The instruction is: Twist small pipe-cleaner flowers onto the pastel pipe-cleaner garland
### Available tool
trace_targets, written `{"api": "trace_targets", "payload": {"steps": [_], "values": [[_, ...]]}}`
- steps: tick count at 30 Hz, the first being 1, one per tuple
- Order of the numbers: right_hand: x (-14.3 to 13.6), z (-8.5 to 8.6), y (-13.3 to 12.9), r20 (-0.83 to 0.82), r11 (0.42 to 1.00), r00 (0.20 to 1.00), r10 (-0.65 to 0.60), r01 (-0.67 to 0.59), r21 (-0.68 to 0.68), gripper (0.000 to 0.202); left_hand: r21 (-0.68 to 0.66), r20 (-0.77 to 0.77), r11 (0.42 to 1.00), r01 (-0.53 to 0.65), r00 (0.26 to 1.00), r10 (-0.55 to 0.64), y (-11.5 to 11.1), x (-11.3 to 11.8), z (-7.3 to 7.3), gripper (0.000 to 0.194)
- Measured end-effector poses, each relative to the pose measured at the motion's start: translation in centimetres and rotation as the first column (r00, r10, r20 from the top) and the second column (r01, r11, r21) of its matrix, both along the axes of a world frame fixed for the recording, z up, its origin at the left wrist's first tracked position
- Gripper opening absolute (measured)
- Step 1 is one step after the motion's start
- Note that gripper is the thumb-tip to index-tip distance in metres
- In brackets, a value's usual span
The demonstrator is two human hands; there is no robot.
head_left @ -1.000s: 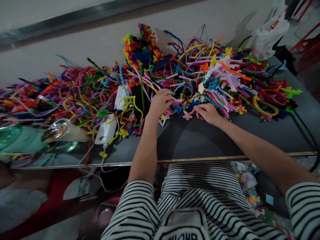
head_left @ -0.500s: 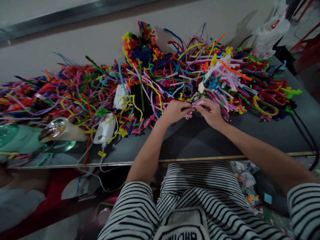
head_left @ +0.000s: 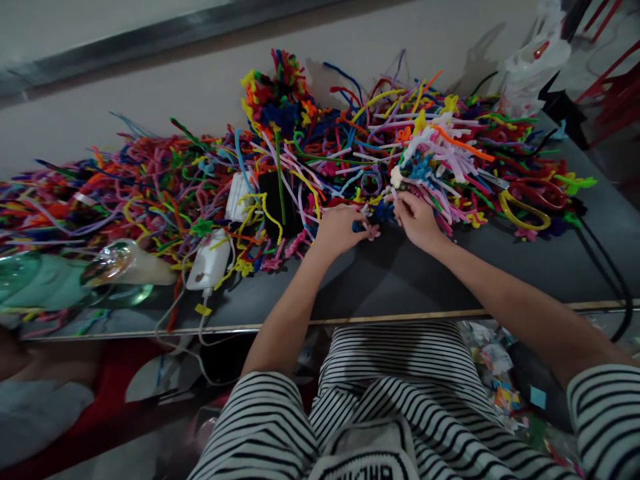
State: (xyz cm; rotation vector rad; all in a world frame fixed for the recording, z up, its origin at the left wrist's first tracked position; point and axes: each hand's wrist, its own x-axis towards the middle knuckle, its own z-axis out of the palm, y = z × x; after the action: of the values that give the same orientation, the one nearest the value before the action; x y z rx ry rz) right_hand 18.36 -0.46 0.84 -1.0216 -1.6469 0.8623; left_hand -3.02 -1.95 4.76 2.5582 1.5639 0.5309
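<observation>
Over the front of the pile, my left hand (head_left: 339,231) has its thumb and fingers apart, with the tips beside a small pink pipe-cleaner flower (head_left: 372,231). I cannot make out a firm grip on the flower. A short pale lilac pipe cleaner (head_left: 395,196) is pinched between the thumb and fingers of my right hand (head_left: 418,219). Dark blue fuzzy pieces (head_left: 384,212) lie between the two hands. Just beyond my right hand is a bunch of white, blue and pale pink pipe-cleaner pieces (head_left: 431,157).
Tangled colourful pipe cleaners (head_left: 165,173) run along the wall side of the table (head_left: 400,287). Yellow-and-red-handled scissors (head_left: 525,212) lie at right. A white power bank (head_left: 208,263) with a cable and a clear green-tinted bottle (head_left: 47,280) are at left. Another person's arm (head_left: 45,370) shows lower left.
My hands have parted from where they met over the lilac piece. The left has dropped toward the pink flower, its fingers spread; the right keeps the lilac piece. The view has shifted slightly.
</observation>
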Motion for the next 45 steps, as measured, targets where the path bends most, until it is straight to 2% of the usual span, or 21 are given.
{"api": "trace_targets", "payload": {"steps": [2,7,10,14,19,23,27,32,37,41,45], "values": [[0.1,-0.2,0.2,0.060,1.000,0.998,0.002,-0.001,-0.013,0.044,-0.072,0.025,0.996,0.051,0.998,-0.050,0.0,-0.4,-0.2,0.011],[0.0,-0.1,0.0,0.130,0.995,0.987,0.092,-0.088,-0.035,0.032,-0.143,0.214,0.978,0.150,0.970,-0.118,1.6,-0.4,-2.0,0.010],[0.0,-0.1,-0.2,0.081,0.988,0.986,0.147,-0.143,-0.055,0.028,-0.101,0.330,0.969,0.223,0.927,-0.179,2.8,0.2,-3.3,0.012],[0.1,-0.8,0.4,-0.016,0.989,0.993,0.114,-0.115,-0.094,0.025,-0.028,0.408,0.963,0.267,0.883,-0.233,3.3,1.1,-4.3,0.013],[0.0,-1.3,0.8,-0.110,0.992,0.992,0.062,-0.074,-0.107,0.030,-0.049,0.558,0.978,0.202,0.818,-0.141,2.0,1.8,-3.8,0.012],[-0.2,-0.7,-0.1,-0.076,0.997,0.995,0.065,-0.068,-0.044,0.031,-0.182,0.734,0.941,0.285,0.677,-0.063,1.1,1.5,-3.4,0.016],[-0.3,0.0,-0.8,-0.037,0.998,0.999,0.038,-0.036,0.053,0.026,-0.224,0.803,0.928,0.298,0.595,0.003,1.1,1.5,-4.2,0.014],[-0.2,0.0,-0.7,-0.033,0.988,0.994,-0.102,0.105,0.112,0.029,-0.227,0.877,0.939,0.260,0.474,0.081,2.0,2.0,-5.3,0.012],[-0.4,-0.4,-0.8,0.049,0.997,0.997,-0.062,0.060,0.057,0.030,-0.201,0.867,0.945,0.257,0.495,0.050,2.2,1.9,-5.6,0.012],[-0.6,-0.4,-0.9,0.026,0.999,0.999,-0.034,0.034,0.016,0.030,-0.186,0.854,0.952,0.242,0.520,0.034,1.9,1.8,-5.6,0.011],[-0.6,-0.3,-0.9,0.015,0.998,0.998,-0.058,0.058,0.010,0.032,-0.188,0.831,0.959,0.212,0.555,0.040,1.8,1.9,-5.6,0.016]]}}
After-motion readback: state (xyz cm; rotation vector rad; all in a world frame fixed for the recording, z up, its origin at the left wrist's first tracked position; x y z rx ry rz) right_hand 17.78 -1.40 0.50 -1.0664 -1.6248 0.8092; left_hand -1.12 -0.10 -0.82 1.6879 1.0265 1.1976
